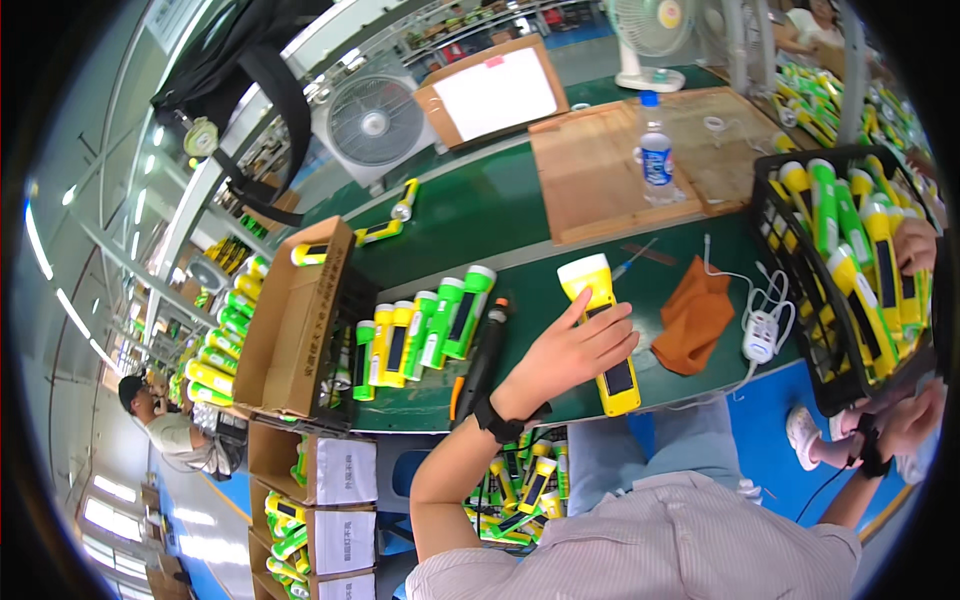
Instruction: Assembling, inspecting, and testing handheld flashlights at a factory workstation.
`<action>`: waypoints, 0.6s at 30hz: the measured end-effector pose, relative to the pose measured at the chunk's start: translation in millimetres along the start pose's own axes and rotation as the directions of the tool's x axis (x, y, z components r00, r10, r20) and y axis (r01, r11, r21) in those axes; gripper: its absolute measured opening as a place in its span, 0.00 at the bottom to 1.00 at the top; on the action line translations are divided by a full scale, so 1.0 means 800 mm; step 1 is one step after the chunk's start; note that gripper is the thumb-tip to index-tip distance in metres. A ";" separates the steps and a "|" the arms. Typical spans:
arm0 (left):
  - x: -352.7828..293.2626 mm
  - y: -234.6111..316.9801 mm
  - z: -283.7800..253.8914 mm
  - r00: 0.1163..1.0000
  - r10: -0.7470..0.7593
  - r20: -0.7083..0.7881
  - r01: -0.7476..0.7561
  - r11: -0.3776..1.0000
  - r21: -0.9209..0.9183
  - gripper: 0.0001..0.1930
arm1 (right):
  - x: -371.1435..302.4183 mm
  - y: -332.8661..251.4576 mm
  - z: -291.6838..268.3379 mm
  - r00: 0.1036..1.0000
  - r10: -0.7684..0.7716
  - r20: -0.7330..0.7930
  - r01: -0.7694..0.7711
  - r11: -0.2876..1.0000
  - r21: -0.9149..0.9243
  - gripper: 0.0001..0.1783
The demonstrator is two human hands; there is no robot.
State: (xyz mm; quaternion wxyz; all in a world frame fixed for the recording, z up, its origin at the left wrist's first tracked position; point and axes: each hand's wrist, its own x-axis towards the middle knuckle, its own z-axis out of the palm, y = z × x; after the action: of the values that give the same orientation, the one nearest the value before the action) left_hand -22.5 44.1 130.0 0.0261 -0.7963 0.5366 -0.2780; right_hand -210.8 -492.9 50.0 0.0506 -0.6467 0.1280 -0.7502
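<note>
My left hand [575, 350], with a black band on its wrist, is closed round a yellow flashlight [619, 385] at the front edge of the green workbench [540, 290]. The flashlight has a wide white head pointing away from me and a dark panel on its side. My right hand [908, 418] is at the far right rim, beside and below a black crate [845, 385] of green and yellow flashlights; its fingers are unclear there. Left of my left hand lies a black power screwdriver [487, 350], next to a row of green and yellow flashlights [425, 330].
Near the flashlight lie an orange cloth [694, 318], a small screwdriver [632, 260] and a white power strip [760, 335]. A bottle [655, 160] stands on a wooden board [585, 180]. A cardboard box [290, 330] stands left. Another hand [915, 246] touches flashlights in the crate.
</note>
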 end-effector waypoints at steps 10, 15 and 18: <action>0.049 0.089 0.054 0.957 -0.230 -0.177 0.175 0.945 -0.277 0.15 | -0.122 -0.390 0.073 0.227 -0.306 0.925 -0.898 0.301 0.320 0.42; 0.028 0.082 0.108 0.320 -0.930 0.182 -0.027 -0.202 -0.979 0.20 | -0.153 -0.404 0.096 -0.320 -0.566 0.760 -0.519 -0.566 -0.641 0.30; 0.027 0.088 0.108 0.561 -0.655 0.506 -0.345 -0.741 -0.576 0.20 | -0.180 -0.411 0.107 -0.280 -0.680 0.678 -0.282 -0.616 -0.735 0.23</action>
State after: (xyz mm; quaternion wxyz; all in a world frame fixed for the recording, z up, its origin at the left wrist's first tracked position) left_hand -35.0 -26.6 41.7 -0.9360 -0.3063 0.0672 0.1598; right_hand -74.1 -152.6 7.9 -0.9359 0.0989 0.0334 -0.3363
